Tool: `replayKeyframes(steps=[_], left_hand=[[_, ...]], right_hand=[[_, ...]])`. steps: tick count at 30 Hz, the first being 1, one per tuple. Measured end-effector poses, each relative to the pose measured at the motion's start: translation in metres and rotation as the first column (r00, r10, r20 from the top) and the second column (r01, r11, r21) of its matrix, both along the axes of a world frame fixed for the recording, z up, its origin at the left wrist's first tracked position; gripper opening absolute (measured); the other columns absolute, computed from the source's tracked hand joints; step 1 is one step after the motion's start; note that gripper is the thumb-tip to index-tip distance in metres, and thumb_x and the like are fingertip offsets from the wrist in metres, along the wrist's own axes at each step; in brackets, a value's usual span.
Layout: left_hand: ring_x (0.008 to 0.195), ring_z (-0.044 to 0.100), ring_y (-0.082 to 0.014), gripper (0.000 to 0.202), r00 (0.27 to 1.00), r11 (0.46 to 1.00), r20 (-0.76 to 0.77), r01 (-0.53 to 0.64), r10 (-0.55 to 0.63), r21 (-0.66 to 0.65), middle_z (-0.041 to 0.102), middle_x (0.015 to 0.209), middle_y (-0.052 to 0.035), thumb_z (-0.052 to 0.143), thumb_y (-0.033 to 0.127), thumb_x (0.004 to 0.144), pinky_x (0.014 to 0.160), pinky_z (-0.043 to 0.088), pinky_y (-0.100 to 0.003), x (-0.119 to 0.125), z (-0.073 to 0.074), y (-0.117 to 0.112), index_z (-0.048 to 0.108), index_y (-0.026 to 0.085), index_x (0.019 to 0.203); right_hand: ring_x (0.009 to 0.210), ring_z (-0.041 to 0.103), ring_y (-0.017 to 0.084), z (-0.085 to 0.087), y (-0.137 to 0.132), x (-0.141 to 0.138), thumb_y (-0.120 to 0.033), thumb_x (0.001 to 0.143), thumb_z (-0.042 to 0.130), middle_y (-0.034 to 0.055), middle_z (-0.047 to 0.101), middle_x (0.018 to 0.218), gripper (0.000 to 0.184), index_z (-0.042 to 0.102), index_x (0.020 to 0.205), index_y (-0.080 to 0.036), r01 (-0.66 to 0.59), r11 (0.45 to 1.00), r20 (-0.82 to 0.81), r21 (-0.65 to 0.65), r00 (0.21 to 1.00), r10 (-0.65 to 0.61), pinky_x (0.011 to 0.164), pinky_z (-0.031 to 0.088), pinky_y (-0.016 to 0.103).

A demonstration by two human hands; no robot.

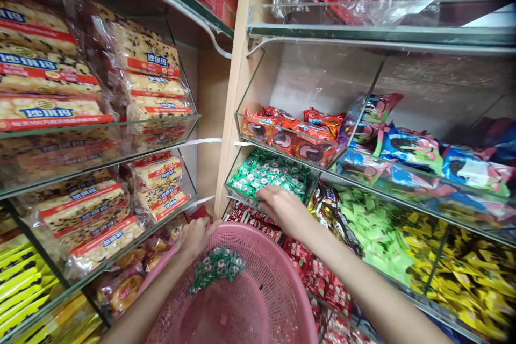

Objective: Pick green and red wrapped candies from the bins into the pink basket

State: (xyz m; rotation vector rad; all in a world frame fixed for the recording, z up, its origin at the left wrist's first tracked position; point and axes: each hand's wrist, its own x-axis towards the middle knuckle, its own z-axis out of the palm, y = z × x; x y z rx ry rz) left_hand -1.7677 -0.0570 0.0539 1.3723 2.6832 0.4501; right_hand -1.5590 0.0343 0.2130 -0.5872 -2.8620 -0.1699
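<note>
A pink plastic basket [278,263] with a perforated wall tilts below me. My left hand [197,235] is closed over its rim at the far left side. A small heap of green-wrapped candies [220,266] lies inside the basket. My right hand [282,207] is at the front of a glass bin filled with the same green candies [274,169]. Its fingers are bent and close together, against the candies near the bin's front edge. Whatever is under those fingers is hidden from view.
Packaged puffed-grain bars [97,215] fill glass shelves on the left. Red snack packs [294,131] and blue snack packs [411,148] stand above the candy bin. Light green packets [374,226] and yellow packets [479,263] lie to the right. A wooden post [231,91] separates the shelves.
</note>
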Motion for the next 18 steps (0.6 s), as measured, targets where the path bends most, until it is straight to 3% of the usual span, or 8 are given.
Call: replayKeyframes(steps=[2, 5, 18], left_hand=[[0.082, 0.064, -0.0294, 0.060, 1.000, 1.000, 0.008, -0.005, 0.005, -0.003, 0.069, 0.082, -0.0134, 0.025, 0.065, 0.079, 0.066, 0.042, -0.031, 0.000, 0.001, -0.001, 0.065, 0.020, 0.083], [0.083, 0.064, -0.0286, 0.059, 1.000, 1.000, 0.015, -0.010, 0.010, 0.002, 0.069, 0.083, -0.0133, 0.026, 0.065, 0.079, 0.067, 0.042, -0.031, 0.000, 0.001, -0.001, 0.065, 0.020, 0.080], [0.083, 0.064, -0.0250, 0.063, 1.000, 1.000, 0.008, -0.023, 0.022, 0.007, 0.069, 0.081, -0.0113, 0.025, 0.069, 0.077, 0.070, 0.041, -0.029, 0.004, 0.008, -0.004, 0.065, 0.020, 0.082]], right_hand=[[0.088, 0.048, 0.019, 0.011, 0.015, 0.004, -0.010, 0.085, 0.041, 0.0083, 0.057, 0.091, 0.016, 0.055, 0.091, -0.016, 0.101, 0.983, 0.061, 0.150, 0.992, -0.112, 0.072, 0.034, 0.028], [0.090, 0.047, 0.022, 0.012, 0.031, 0.004, -0.006, 0.083, 0.040, 0.0110, 0.056, 0.095, 0.022, 0.057, 0.092, -0.015, 0.192, 0.938, 0.129, 0.289, 0.963, -0.237, 0.070, 0.034, 0.030], [0.090, 0.048, 0.022, 0.006, 0.038, -0.001, -0.009, 0.084, 0.039, 0.0105, 0.056, 0.097, 0.020, 0.055, 0.094, -0.015, 0.202, 0.916, 0.143, 0.348, 0.954, -0.264, 0.066, 0.033, 0.030]])
